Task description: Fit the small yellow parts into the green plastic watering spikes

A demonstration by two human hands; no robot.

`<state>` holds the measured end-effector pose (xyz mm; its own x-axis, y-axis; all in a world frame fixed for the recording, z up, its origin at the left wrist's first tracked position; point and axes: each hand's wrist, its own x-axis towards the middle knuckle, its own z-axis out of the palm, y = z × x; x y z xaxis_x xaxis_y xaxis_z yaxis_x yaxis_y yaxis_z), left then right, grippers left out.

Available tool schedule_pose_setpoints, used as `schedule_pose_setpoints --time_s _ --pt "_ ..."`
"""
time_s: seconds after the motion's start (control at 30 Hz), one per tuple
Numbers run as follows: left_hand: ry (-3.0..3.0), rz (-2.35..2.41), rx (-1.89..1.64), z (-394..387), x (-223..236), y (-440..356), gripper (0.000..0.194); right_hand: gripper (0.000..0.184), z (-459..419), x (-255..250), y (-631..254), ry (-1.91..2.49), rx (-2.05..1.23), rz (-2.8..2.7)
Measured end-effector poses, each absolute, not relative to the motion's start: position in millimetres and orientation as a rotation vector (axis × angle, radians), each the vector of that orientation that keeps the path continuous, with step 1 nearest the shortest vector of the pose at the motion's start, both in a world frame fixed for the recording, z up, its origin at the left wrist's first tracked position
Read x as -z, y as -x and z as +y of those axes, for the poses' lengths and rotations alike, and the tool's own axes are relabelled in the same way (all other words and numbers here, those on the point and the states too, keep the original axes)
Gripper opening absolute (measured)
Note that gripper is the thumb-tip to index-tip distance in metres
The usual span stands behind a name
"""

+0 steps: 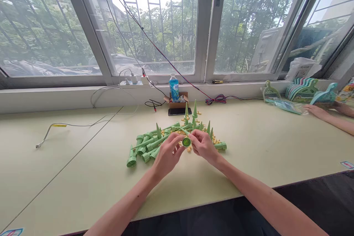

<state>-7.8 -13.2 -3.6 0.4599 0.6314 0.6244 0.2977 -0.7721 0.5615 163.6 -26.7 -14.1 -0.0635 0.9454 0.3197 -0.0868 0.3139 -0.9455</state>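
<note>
Between my two hands is a green plastic spike (186,142), its round open end turned toward me and its pointed part leaning away. My left hand (169,152) pinches the rim of that end from the left. On the other side, the fingers of my right hand (204,146) close on the same spike; whether they also hold a small part is hidden. Just beyond lies a heap of green spikes (149,143), some lying flat and some standing point up. Small yellow pieces (218,142) are scattered among them.
Behind the heap are a black phone (179,111), a small cardboard box (177,104) and a blue bottle (174,87). Cables (218,99) run along the sill. At right, another person's hand (318,112) rests near green hangers (301,89). A grey cable (80,124) lies left.
</note>
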Motion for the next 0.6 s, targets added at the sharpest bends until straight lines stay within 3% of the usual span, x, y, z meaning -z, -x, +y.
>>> schedule_pose_setpoints --time_s 0.13,0.43,0.6 --pt "-2.191 0.883 -1.221 -13 3 3 0.013 0.032 -27 14 -161 0.867 -1.012 -1.333" --pt "-1.345 0.771 -0.751 -11 -7 3 0.043 0.029 -30 13 -164 0.893 -0.786 -1.437" --pt "-1.128 0.615 -0.647 -13 -11 6 0.037 0.025 -32 13 -164 0.844 -0.759 -1.521"
